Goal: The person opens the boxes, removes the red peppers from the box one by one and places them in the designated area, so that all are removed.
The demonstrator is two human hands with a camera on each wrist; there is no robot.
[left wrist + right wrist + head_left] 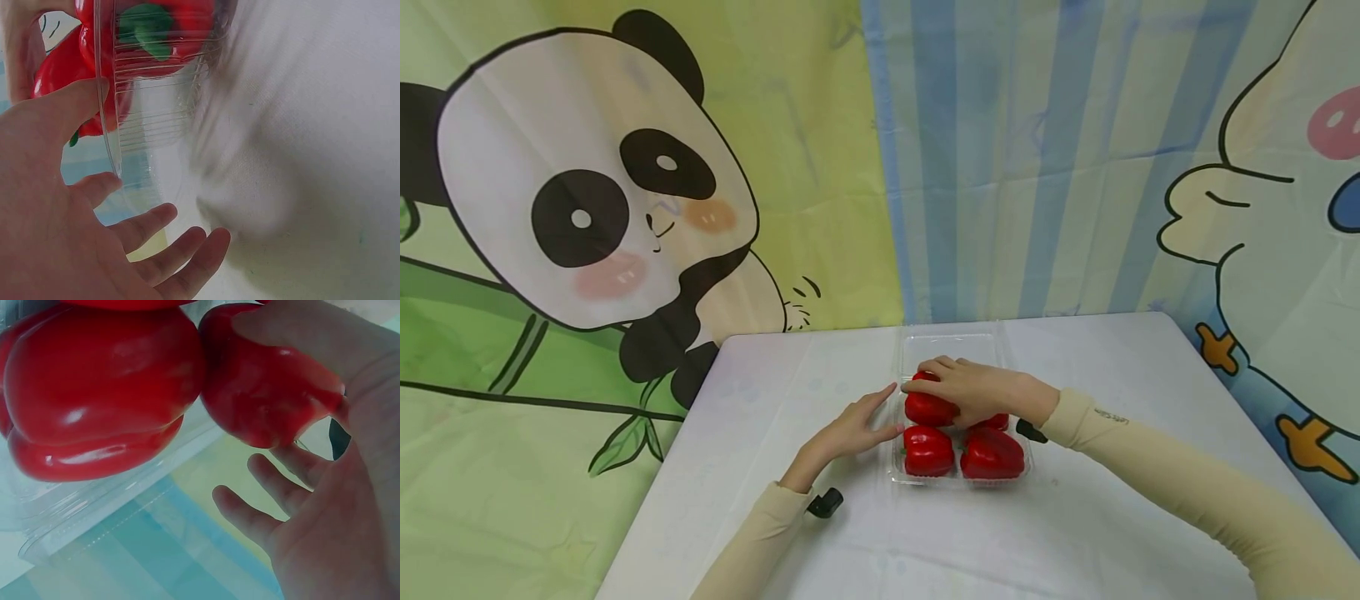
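A clear plastic clamshell box (pixel 951 482) lies open on the table with several red bell peppers in it. My right hand (pixel 981 390) reaches over its back and grips a red bell pepper (pixel 927 410) at the left, thumb and fingers around it in the right wrist view. Two peppers, one at front left (pixel 928 452) and one at front right (pixel 992 457), sit in the front row; another at back right (pixel 996 422) is partly hidden under the right hand. My left hand (pixel 853 429) is at the box's left side, fingers spread, thumb tip (pixel 94 94) touching the rim.
The box's hinged lid (pixel 951 346) lies folded back towards the table's far edge. A white cloth covers the table (pixel 805 375). Behind it hangs a curtain (pixel 1000 167) printed with cartoon animals. Each wrist carries a small black camera (pixel 826 503).
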